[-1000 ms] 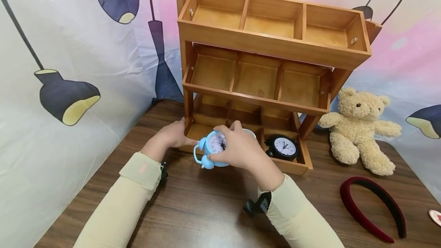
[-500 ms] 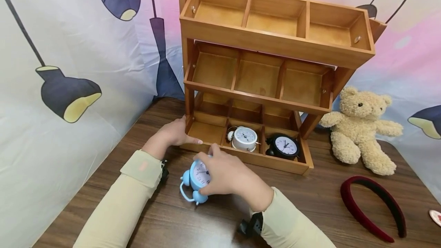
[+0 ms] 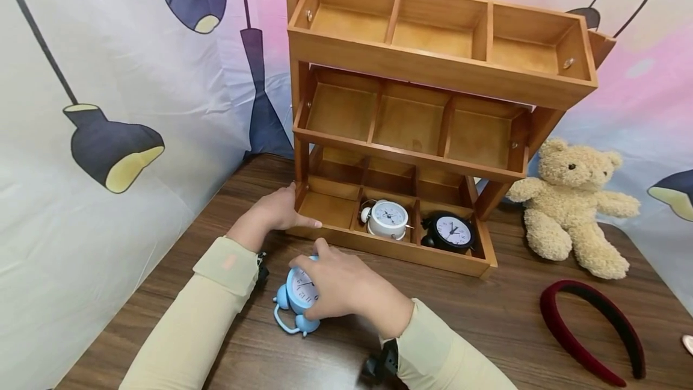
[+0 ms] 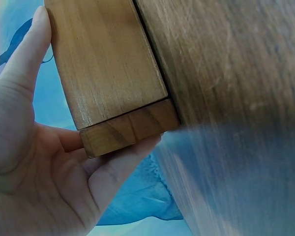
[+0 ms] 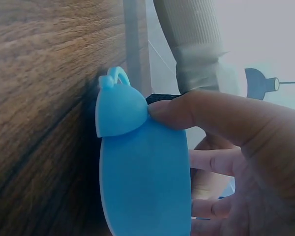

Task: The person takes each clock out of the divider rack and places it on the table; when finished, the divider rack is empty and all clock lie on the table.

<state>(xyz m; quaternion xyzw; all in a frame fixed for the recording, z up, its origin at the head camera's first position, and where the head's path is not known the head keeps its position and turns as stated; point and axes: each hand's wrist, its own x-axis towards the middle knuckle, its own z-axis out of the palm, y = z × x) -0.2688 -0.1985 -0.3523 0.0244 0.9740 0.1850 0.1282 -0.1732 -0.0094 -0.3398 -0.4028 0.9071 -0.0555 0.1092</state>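
Note:
My right hand [image 3: 346, 284] grips a light-blue twin-bell alarm clock [image 3: 302, 290] low over the table, its dial facing up and its bells toward the near left. In the right wrist view my thumb presses beside one bell of the blue clock [image 5: 142, 172]; whether it touches the table I cannot tell. My left hand [image 3: 273, 209] holds the left front corner of the wooden shelf's bottom tray [image 3: 422, 253], thumb at the front rim. The left wrist view shows the fingers round the tray's end [image 4: 108, 69]. A white alarm clock [image 3: 390, 214] sits in the middle compartment, a black one [image 3: 453, 232] in the right.
Above the bottom tray, the three-tier shelf has a middle tray [image 3: 406, 143] and a top tray [image 3: 433, 62], each with three compartments. A teddy bear [image 3: 579, 203] sits right of the shelf. A dark red headband [image 3: 563, 324] lies on the table [image 3: 487, 324] in front of it.
My right hand has carried the blue clock down and left, from in front of the bottom tray to low over the table. This uncovers the white clock. My left hand keeps its hold.

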